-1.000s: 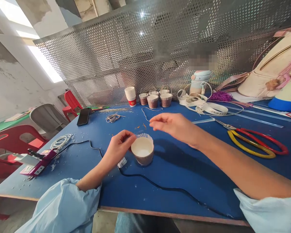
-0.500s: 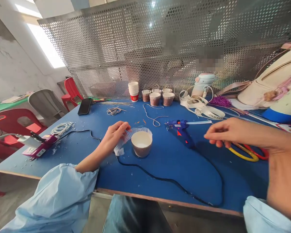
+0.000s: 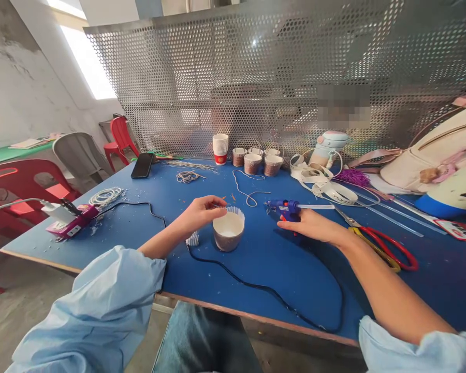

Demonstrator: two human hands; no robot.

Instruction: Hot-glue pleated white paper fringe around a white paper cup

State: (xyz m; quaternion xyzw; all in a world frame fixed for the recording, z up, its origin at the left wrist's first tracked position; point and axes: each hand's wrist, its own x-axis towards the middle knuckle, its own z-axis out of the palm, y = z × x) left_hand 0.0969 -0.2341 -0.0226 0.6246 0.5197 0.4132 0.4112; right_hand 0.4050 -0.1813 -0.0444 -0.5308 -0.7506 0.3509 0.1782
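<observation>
Right hand is over at the glue gun now, strip and cup in the middle

So the right hand [image 3: 314,227] was in the air half a second ago, well apart from the glue gun [image 3: 287,208], and now it's up against the gun's handle. Fingers are mostly hidden, so no way to tell if they've closed on it. Gun's lying about where it was. Looks like that puts the glue within reach while the strip is being minded.

Left hand [image 3: 204,213] seems to be pinching the white pleated strip [image 3: 235,211], and it's back at the cup's rim; in the last picture it had the strip pulled out to the left. Part of the strip stands up along the far side of the rim, and one end pokes out below the wrist.

The cup [image 3: 228,243] is upright on the blue table [image 3: 295,269], between the hands: brownish outside, pale inside, open at the top. Can't tell if any strip is stuck down.

Further out: loose string [image 3: 252,197], scissors [image 3: 388,243] on the right, and small handled baskets [image 3: 252,163] at the back beside stacked paper cups [image 3: 220,149].
</observation>
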